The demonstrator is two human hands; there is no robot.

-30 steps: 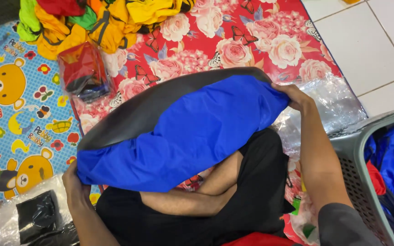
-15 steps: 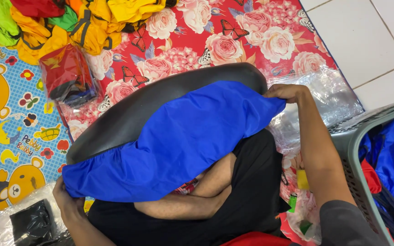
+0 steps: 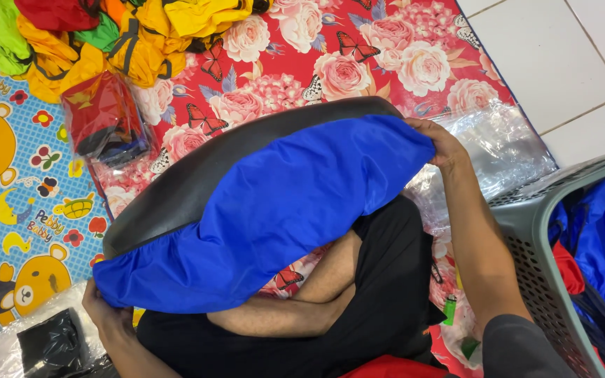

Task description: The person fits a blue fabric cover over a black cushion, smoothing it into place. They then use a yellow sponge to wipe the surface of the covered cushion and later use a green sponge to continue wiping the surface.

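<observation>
pulled further over the long black padded seat-shaped form since the earlier head views, with the stretchy, smooth blue fabric cover now wrapping most of its near side and only the far black edge bare. gripped at both ends: left hand closed on the gathered lower-left hem, right hand pinching the upper-right end, all across the lap above black shorts. beyond, red floral mat, crinkly clear plastic bags, grey slotted basket.

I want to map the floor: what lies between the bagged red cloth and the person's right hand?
In the head view, the black seat with its blue cover spans from the bagged red cloth to the right hand.
</observation>
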